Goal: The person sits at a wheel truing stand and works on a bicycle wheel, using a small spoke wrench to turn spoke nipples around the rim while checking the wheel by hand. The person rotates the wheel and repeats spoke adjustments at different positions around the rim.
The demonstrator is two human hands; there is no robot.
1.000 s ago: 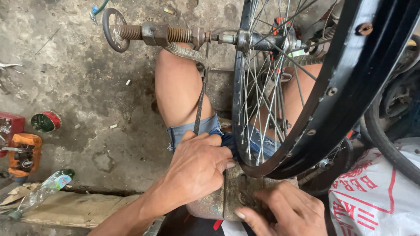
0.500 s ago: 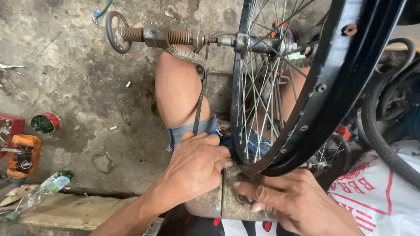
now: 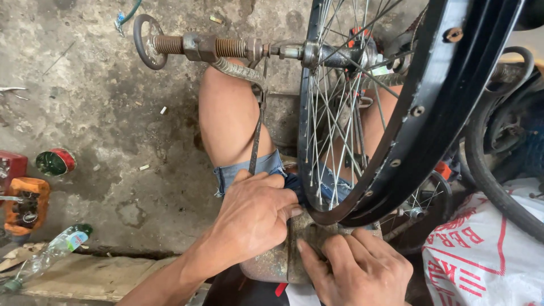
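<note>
Fingers (image 3: 266, 190) of the left hand (image 3: 252, 218) are curled tight over the top edge of a rusty metal block (image 3: 297, 252). The right hand (image 3: 357, 266) lies on the block's near face, fingers bent and pressing; whether they clasp it cannot be told. The block sits at the person's lap, directly beneath the black wheel rim (image 3: 430, 113), touching it. The threaded axle rod (image 3: 221, 48) spans above the left knee (image 3: 226, 107).

Black spoked wheel (image 3: 396, 141) standing upright on its axle in a rusty threaded stand (image 3: 215, 48), tilting slightly; rim's low edge sitting against a worn, rust-stained metal block (image 3: 283, 255) lying at the near end, between the knees
</note>
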